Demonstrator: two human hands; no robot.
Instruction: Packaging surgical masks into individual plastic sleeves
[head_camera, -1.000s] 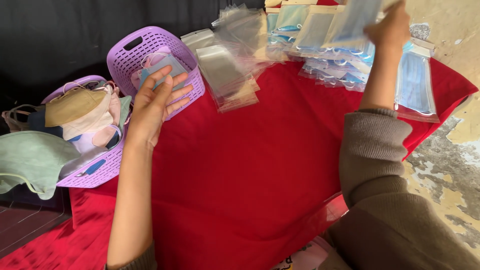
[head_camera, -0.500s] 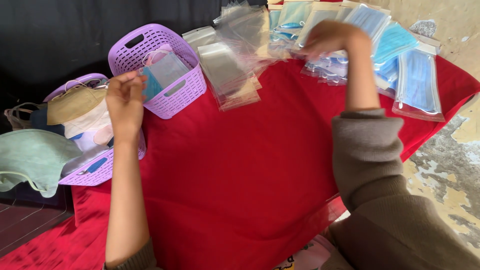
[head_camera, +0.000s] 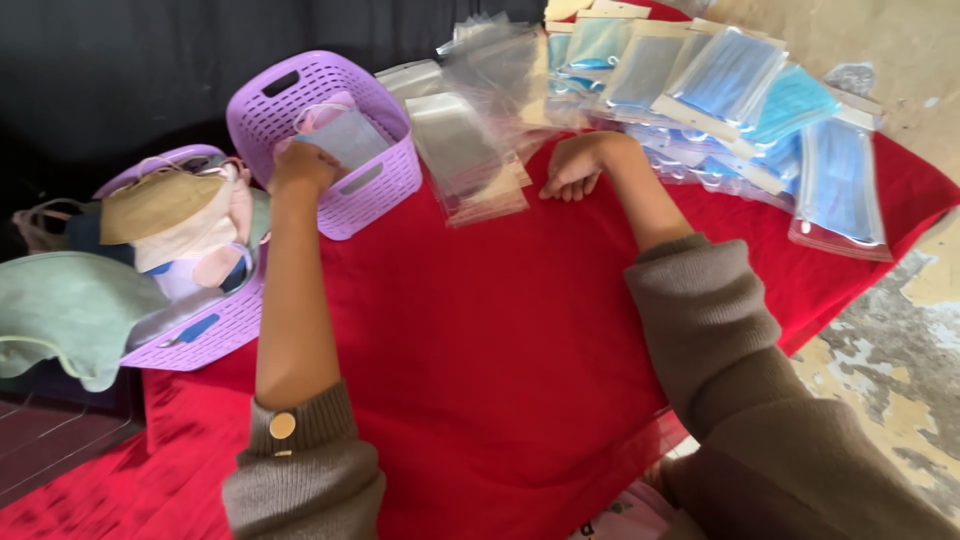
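Left hand (head_camera: 300, 165): closed over the near rim of a purple slotted basket (head_camera: 385, 185), fingertips on a pale grey-blue face mask (head_camera: 345, 135) lying inside it; whether pinched or merely touched, cannot tell. Right hand (head_camera: 572, 172): loosely curled, knuckles down on the red cloth (head_camera: 500, 350), holding nothing visible, just right of a stack of empty clear sleeves (head_camera: 465, 160), with bagged blue masks (head_camera: 740, 95) fanned beyond and to its right. Left of the left hand: second purple basket (head_camera: 215, 330) heaped with tan and cream masks (head_camera: 160, 205), and a pale green cloth (head_camera: 60, 305) beside it.
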